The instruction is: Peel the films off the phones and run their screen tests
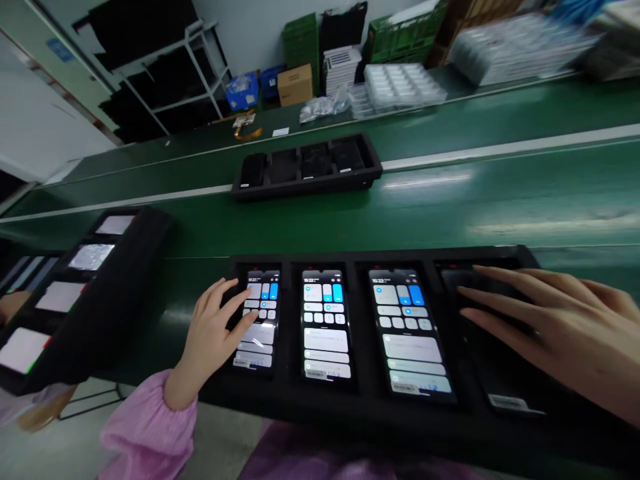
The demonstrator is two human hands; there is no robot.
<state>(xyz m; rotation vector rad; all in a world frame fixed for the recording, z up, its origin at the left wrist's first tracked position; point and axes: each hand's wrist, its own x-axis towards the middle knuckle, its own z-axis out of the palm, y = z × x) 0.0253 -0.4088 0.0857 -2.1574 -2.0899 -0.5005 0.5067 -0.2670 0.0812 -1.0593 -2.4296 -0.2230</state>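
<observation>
A black foam tray lies in front of me with a row of several smartphones in its slots. Over the leftmost lit smartphone is my left hand, fingers spread, with fingertips at its screen. Two more lit smartphones, a middle one and another to its right, show the same panel of tiles and the time 15:22. My right hand stretches its fingers across the dark-screened smartphone in the rightmost slot, hiding much of it. Neither hand grips anything.
A second black tray with dark phones sits farther back on the green belt. To the left stands a tray of white-screened phones, a co-worker's hand beyond it. Clear plastic trays and a cardboard box are behind.
</observation>
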